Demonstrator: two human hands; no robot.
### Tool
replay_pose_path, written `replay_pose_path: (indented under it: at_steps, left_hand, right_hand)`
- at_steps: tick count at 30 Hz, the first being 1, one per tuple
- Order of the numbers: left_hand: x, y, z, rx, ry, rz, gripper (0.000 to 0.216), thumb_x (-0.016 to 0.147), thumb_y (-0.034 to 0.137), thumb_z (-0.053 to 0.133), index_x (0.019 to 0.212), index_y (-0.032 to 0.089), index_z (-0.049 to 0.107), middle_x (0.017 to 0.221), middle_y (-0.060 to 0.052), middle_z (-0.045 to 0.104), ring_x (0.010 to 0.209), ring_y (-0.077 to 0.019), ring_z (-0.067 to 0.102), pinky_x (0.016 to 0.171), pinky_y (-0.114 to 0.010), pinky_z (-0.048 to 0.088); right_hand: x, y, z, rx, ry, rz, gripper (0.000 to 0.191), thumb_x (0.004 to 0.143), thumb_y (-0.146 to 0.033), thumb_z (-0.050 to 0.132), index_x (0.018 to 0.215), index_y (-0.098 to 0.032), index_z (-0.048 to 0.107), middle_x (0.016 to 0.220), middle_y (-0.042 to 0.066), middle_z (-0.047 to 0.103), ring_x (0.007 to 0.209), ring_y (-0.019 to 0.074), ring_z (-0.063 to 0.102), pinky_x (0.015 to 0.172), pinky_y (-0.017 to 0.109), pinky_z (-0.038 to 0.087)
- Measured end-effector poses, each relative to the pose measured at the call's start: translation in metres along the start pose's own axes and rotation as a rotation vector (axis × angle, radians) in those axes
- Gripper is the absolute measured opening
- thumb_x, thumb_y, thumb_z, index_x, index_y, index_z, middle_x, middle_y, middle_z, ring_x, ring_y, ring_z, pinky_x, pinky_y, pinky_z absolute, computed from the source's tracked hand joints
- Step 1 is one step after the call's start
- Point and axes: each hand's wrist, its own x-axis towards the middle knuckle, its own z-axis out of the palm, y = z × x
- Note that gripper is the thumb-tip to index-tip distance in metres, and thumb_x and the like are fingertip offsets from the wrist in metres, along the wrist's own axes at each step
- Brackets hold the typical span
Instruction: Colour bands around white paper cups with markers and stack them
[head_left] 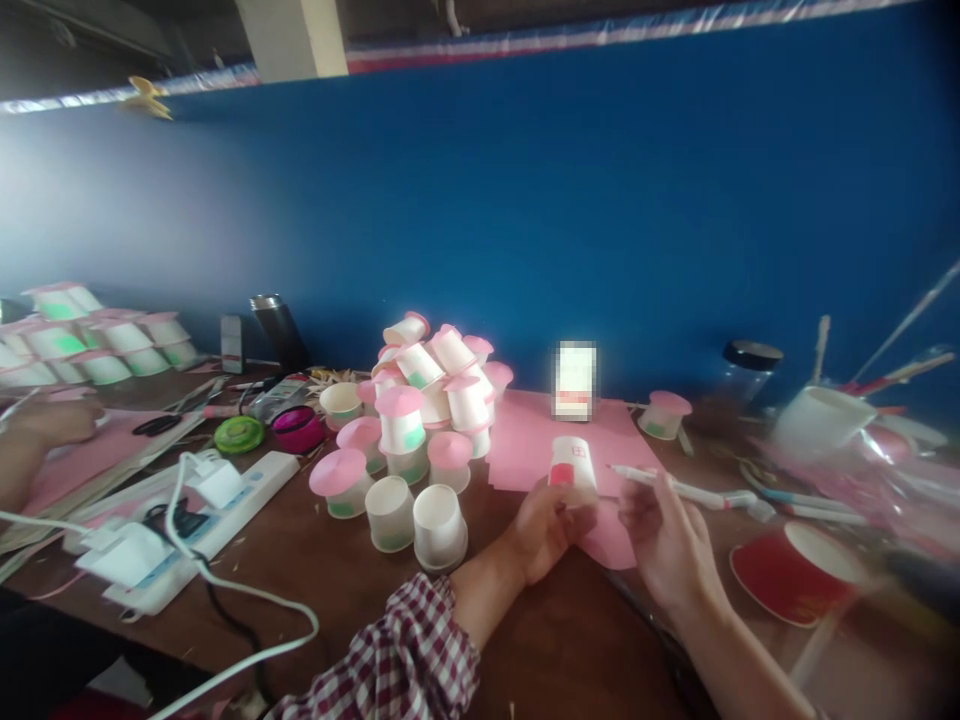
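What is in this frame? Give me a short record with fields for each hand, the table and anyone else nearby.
left hand: holds a small white paper cup with a pink mark
right hand: holds a pen, tip toward the paper cup
behind the hands: pile of cups with pink lids; pink paper flat on the table
left side: white power strip with plugs in it
right side: red cup, seemingly tipped over
other person: another hand at the far left edge
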Motion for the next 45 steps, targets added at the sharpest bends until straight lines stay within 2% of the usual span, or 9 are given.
replay_pose_path:
  at_steps: [6, 14, 18, 21, 27, 33, 38, 45]
  left_hand:
    - [0.005, 0.0, -0.002, -0.113, 0.046, 0.021, 0.038, 0.082, 0.04, 0.05, 0.093, 0.006, 0.062, 0.085, -0.013, 0.066, 0.078, -0.0205, 0.063, 0.087, -0.038, 0.046]
    - [0.008, -0.001, -0.005, -0.13, 0.064, -0.021, 0.035, 0.084, 0.037, 0.049, 0.09, 0.004, 0.063, 0.076, -0.013, 0.065, 0.075, -0.0206, 0.062, 0.086, -0.038, 0.047]
    - [0.009, 0.0, -0.004, -0.171, 0.14, -0.02, 0.028, 0.083, 0.033, 0.05, 0.082, 0.007, 0.062, 0.072, -0.011, 0.065, 0.071, -0.0197, 0.062, 0.083, -0.038, 0.049]
    - [0.009, 0.001, -0.004, -0.169, 0.172, -0.015, 0.027, 0.084, 0.032, 0.049, 0.084, 0.008, 0.062, 0.074, -0.011, 0.066, 0.069, -0.019, 0.061, 0.081, -0.037, 0.05]
    - [0.007, 0.003, -0.004, -0.137, 0.138, -0.025, 0.028, 0.084, 0.03, 0.046, 0.085, 0.007, 0.062, 0.074, -0.013, 0.066, 0.071, -0.02, 0.062, 0.08, -0.036, 0.05]
    - [0.008, 0.004, -0.001, -0.126, 0.114, -0.028, 0.026, 0.084, 0.03, 0.047, 0.085, 0.008, 0.062, 0.077, -0.012, 0.067, 0.072, -0.02, 0.062, 0.08, -0.037, 0.05]
    - [0.008, 0.003, -0.003, -0.111, 0.118, -0.034, 0.027, 0.085, 0.032, 0.047, 0.078, 0.01, 0.061, 0.072, -0.011, 0.065, 0.074, -0.0207, 0.062, 0.081, -0.037, 0.05]
    - [0.006, 0.003, 0.0, -0.099, 0.066, -0.026, 0.026, 0.084, 0.028, 0.043, 0.083, 0.009, 0.062, 0.075, -0.011, 0.065, 0.073, -0.0197, 0.061, 0.081, -0.036, 0.049]
  right_hand:
    - [0.0, -0.005, 0.0, -0.074, 0.065, -0.146, 0.019, 0.074, -0.033, 0.07, 0.078, -0.016, 0.061, 0.061, -0.003, 0.057, 0.052, 0.0073, 0.049, 0.046, 0.016, 0.04]
    - [-0.006, 0.001, -0.004, -0.281, -0.053, -0.24, 0.016, 0.085, -0.034, 0.059, 0.086, -0.019, 0.056, 0.062, -0.003, 0.058, 0.052, 0.0081, 0.05, 0.048, 0.019, 0.039]
    - [-0.009, 0.0, -0.002, -0.396, -0.078, -0.318, 0.016, 0.089, -0.034, 0.054, 0.083, -0.019, 0.055, 0.061, -0.003, 0.056, 0.051, 0.0079, 0.048, 0.049, 0.019, 0.04]
    - [-0.009, 0.0, -0.002, -0.489, -0.067, -0.374, 0.017, 0.089, -0.034, 0.052, 0.081, -0.019, 0.054, 0.059, -0.004, 0.054, 0.051, 0.0086, 0.048, 0.049, 0.02, 0.04]
    - [-0.011, 0.002, -0.006, -0.713, -0.056, -0.453, 0.014, 0.09, -0.031, 0.049, 0.083, -0.019, 0.052, 0.062, -0.003, 0.056, 0.051, 0.0107, 0.052, 0.05, 0.022, 0.043]
    - [-0.017, 0.0, -0.005, -0.9, -0.153, -0.483, 0.014, 0.09, -0.025, 0.045, 0.08, -0.019, 0.053, 0.062, -0.002, 0.055, 0.054, 0.0117, 0.053, 0.05, 0.021, 0.041]
    - [-0.018, -0.002, -0.004, -0.968, -0.195, -0.544, 0.012, 0.088, -0.021, 0.045, 0.079, -0.018, 0.053, 0.065, -0.001, 0.055, 0.055, 0.0115, 0.053, 0.051, 0.021, 0.041]
    - [-0.019, -0.004, -0.002, -0.974, -0.207, -0.533, 0.011, 0.088, -0.021, 0.045, 0.079, -0.019, 0.052, 0.064, -0.001, 0.055, 0.054, 0.0112, 0.052, 0.051, 0.021, 0.04]
